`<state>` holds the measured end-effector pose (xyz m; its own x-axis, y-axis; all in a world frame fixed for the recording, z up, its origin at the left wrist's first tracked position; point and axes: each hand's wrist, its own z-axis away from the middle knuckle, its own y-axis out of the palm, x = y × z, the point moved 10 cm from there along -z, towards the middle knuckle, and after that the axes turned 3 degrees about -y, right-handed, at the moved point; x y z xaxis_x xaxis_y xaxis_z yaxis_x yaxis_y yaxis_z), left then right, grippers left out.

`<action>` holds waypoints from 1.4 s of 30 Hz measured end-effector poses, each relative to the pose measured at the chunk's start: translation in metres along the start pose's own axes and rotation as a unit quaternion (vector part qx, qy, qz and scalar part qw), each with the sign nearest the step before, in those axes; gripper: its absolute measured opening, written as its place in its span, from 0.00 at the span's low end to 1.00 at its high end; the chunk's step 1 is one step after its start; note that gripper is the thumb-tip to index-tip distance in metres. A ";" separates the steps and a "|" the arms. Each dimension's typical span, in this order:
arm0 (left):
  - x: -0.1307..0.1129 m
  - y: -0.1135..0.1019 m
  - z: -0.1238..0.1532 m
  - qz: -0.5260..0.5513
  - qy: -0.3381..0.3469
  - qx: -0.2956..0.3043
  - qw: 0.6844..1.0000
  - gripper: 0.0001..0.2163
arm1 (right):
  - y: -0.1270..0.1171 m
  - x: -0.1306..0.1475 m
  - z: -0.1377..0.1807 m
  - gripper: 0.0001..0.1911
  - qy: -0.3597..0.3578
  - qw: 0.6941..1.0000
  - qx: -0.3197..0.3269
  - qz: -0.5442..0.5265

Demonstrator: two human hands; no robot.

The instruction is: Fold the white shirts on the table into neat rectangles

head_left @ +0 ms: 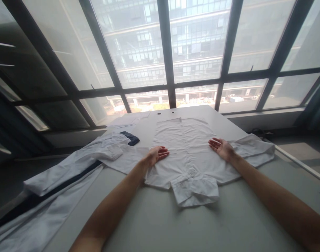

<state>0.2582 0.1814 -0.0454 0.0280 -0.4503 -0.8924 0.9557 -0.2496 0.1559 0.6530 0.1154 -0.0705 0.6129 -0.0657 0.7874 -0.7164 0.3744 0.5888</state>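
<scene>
Past the table I see tall windows. The white shirt lies spread on the tabletop, collar toward me, one sleeve reaching close to the right edge; heaped clothes run along the left edge. I have the left hand and right hand at the shirt's two sides, fingers stretched out and ungripped; I can't tell whether they touch cloth. Room remains between collar and me.
</scene>
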 end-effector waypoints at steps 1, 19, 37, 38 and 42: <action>-0.002 -0.004 -0.001 0.003 0.012 -0.027 1.000 0.06 | -0.003 0.002 -0.001 0.15 -0.016 1.000 -0.024 -0.005; 0.025 0.053 0.017 0.124 0.151 -0.037 0.980 0.04 | 0.087 -0.080 0.068 0.26 0.202 0.962 0.178 -0.046; -0.003 -0.035 -0.008 0.328 0.069 -0.098 0.937 0.05 | -0.011 -0.009 -0.003 0.34 -0.028 0.990 -0.086 -0.107; -0.002 -0.034 -0.009 0.330 0.071 -0.099 0.936 0.04 | -0.011 -0.008 -0.003 0.35 -0.033 0.990 -0.085 -0.109; 0.002 -0.032 -0.011 0.335 0.070 -0.106 0.934 0.05 | -0.010 -0.006 -0.003 0.35 -0.041 0.990 -0.079 -0.109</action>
<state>0.2308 0.1976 -0.0570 0.6643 -0.3247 -0.6732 0.7459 0.2300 0.6251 0.6573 0.1146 -0.0818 0.7141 -0.2333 0.6600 -0.5042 0.4827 0.7161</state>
